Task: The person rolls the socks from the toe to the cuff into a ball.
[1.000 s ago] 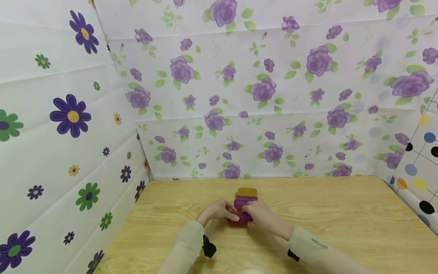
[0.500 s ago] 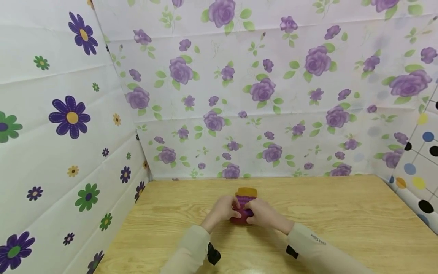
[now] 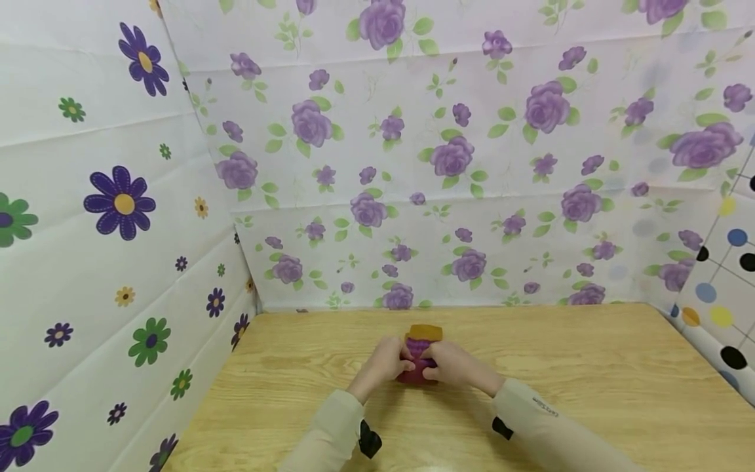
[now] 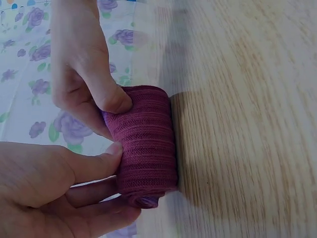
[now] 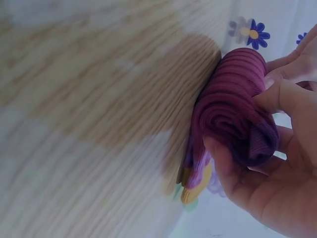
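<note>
A pair of knitted socks point(image 3: 417, 373), ribbed in maroon and purple, lies partly rolled up on the table. Its flat mustard end point(image 3: 426, 333) stretches away toward the back wall. My left hand point(image 3: 383, 362) pinches the roll's left side, thumb on the near face. From the right, my right hand point(image 3: 459, 368) grips the other end, with its thumb also on the roll. The right wrist view shows the spiral layers of the rolled socks point(image 5: 223, 121) at that end. Close up in the left wrist view, the rolled socks point(image 4: 146, 144) sit between both hands.
The wooden table point(image 3: 560, 367) spreads out on both sides of the hands. A flowered sheet point(image 3: 507, 229) hangs behind it, and a daisy-print sheet point(image 3: 106, 262) covers the left side. Dark wrist devices point(image 3: 369, 439) show beneath the sleeves.
My left hand has shifted right and slightly away from me, tightening up against the roll. The rolled part has moved a little toward the mustard end. The right hand stays almost in place.
</note>
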A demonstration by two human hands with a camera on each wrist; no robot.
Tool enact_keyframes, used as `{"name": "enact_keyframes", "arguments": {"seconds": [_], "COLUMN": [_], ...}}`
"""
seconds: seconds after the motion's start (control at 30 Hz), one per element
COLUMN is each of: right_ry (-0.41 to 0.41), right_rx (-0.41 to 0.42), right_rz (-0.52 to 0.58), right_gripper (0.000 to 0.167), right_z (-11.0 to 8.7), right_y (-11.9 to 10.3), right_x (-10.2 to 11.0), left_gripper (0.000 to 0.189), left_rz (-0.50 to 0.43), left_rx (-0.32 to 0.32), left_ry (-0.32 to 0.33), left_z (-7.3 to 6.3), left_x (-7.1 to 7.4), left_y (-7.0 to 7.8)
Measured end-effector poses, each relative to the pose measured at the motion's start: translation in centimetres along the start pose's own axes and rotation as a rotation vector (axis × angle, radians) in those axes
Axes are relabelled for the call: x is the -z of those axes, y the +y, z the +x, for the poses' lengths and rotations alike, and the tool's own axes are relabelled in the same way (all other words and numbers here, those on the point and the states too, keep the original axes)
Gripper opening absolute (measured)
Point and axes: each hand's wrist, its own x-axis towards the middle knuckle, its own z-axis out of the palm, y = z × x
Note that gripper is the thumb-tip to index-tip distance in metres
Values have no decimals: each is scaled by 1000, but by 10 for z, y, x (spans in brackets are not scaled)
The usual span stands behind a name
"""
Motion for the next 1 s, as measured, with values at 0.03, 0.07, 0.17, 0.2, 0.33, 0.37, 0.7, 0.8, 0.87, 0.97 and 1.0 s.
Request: {"name": "enact_keyframes", "arguments": {"seconds": [0.03, 0.07, 0.17, 0.2, 0.33, 0.37, 0.7, 0.8, 0.87, 0.97, 1.0], "right_ry": [-8, -16, -44, -54, -77, -82, -115, -112, -113, -110, -107], "right_rx": [3, 5, 6, 1, -10, -16, -81, -87, -89, -103, -112], "right_rz": [6, 18, 63, 76, 107, 110, 121, 121, 128, 149, 159], "right_gripper": [8, 8, 9, 10, 11, 12, 25, 28, 32, 35, 36], "right_z": [0, 1, 1, 1, 0, 0, -1, 1, 2, 2, 2], "right_y": [1, 2, 3, 3, 2, 1, -2, -2, -2, -2, -2], "right_x": [-1, -1, 0, 1, 5, 5, 8, 9, 9, 9, 9], "left_gripper": [10, 10, 12, 12, 12, 12, 12, 14, 14, 16, 17], "left_rz": [5, 11, 31, 31, 5, -3, 92, 114, 116, 154, 179], "left_rx": [-10, -16, -34, -36, -34, -36, -121, -111, -101, -130, -147], "left_ry": [-7, -15, -31, -36, -54, -59, 6, 75, 117, 154, 151], "left_z": [0, 0, 0, 0, -1, -1, -6, -8, -9, -11, -12], "left_x": [0, 0, -1, -2, -1, -1, -8, -9, -10, -11, -11], "left_y": [0, 0, -1, -2, -4, -4, 2, 7, 10, 11, 11]}}
